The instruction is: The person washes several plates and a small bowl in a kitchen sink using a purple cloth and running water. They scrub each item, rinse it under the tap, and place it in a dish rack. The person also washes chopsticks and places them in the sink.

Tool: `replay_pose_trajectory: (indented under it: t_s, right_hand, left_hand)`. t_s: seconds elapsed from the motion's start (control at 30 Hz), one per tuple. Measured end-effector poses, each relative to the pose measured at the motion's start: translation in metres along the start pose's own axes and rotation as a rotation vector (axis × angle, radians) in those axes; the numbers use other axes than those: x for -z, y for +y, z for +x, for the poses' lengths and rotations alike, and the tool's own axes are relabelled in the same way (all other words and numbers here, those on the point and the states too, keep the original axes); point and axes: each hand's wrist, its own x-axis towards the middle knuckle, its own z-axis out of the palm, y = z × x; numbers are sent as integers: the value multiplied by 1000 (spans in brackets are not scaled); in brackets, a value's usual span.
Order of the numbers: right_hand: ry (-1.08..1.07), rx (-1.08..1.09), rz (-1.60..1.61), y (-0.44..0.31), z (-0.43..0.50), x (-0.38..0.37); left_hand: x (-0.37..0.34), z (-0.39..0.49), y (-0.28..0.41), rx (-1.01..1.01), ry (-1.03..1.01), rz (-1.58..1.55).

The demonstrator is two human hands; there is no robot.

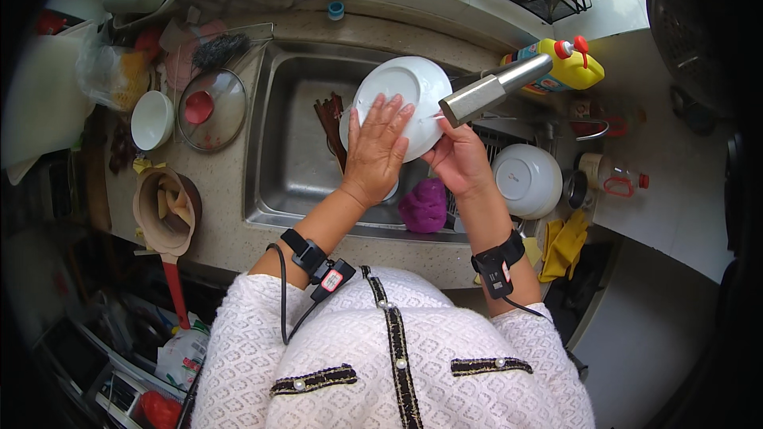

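Over the sink I have a white bowl [411, 74], upside down with its foot ring facing up. My right hand [458, 157] grips its near right rim, thumb on the outer side. My left hand [378, 146] lies flat across its underside, fingers slightly apart. The metal faucet spout [477, 98] reaches over the bowl's right side, and a little water shows below it near my right thumb. In the stainless steel sink [298, 175] lies a bundle of brown chopsticks [331, 125]. A white dish, mostly hidden, shows under my left hand. A purple cloth [424, 205] rests by the sink's front edge.
Right of the sink are upturned white bowls [527, 181], yellow rubber gloves [563, 244] and a yellow pump bottle [572, 74]. On the left stand a glass pot lid [223, 110], a white bowl [152, 120] and a red-handled pot [167, 208] holding pale pieces.
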Motion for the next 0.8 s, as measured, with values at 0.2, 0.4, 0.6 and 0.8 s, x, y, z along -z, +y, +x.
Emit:
replay_pose_trajectory:
  t_s: [0.2, 0.4, 0.6, 0.8]
  right_hand:
    - [-56, -186, -62, 25, -17, -2]
    - [-33, -148, -51, 12, -40, -10]
    - [-100, 12, -17, -22, -33, -2]
    - [-71, 83, 104, -19, -2, 12]
  left_hand:
    - [1, 31, 11, 24, -2, 86]
    - [14, 63, -34, 497, -143, -446]
    - [14, 26, -54, 960, -157, -934]
    - [-29, -20, -34, 642, -68, -850]
